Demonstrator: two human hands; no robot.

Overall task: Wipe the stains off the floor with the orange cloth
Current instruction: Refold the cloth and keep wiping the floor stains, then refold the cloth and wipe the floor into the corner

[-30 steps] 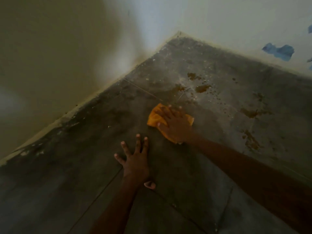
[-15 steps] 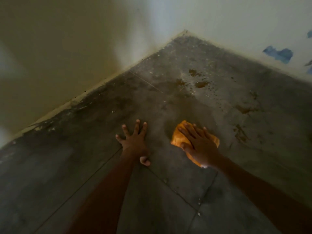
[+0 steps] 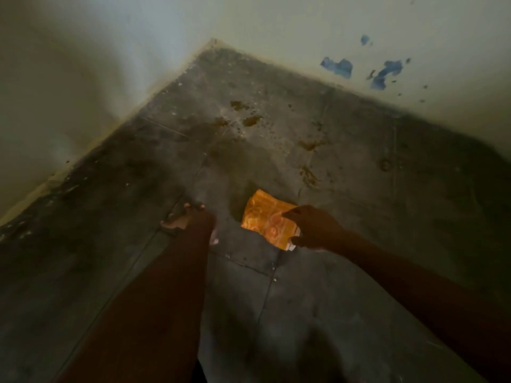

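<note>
The orange cloth (image 3: 265, 219) lies flat on the dark tiled floor (image 3: 373, 217), its patterned face showing. My right hand (image 3: 315, 229) arches over the cloth's right edge, with fingertips and thumb on the fabric. My left hand (image 3: 188, 219) rests on the floor just left of the cloth, fingers spread and nothing in it. Brown stains (image 3: 250, 120) sit further toward the corner, with more brown stains (image 3: 309, 174) just beyond the cloth on the right.
Two pale walls meet at a corner (image 3: 213, 41) ahead. The right wall carries blue paint patches (image 3: 337, 67). Grime darkens the floor along the left wall's base (image 3: 83, 172). Tile joints run under both forearms.
The right hand has dragged the cloth back toward me, away from the corner stains. It has slid from flat on top to the cloth's right edge, uncovering most of it. My left hand stays planted.
</note>
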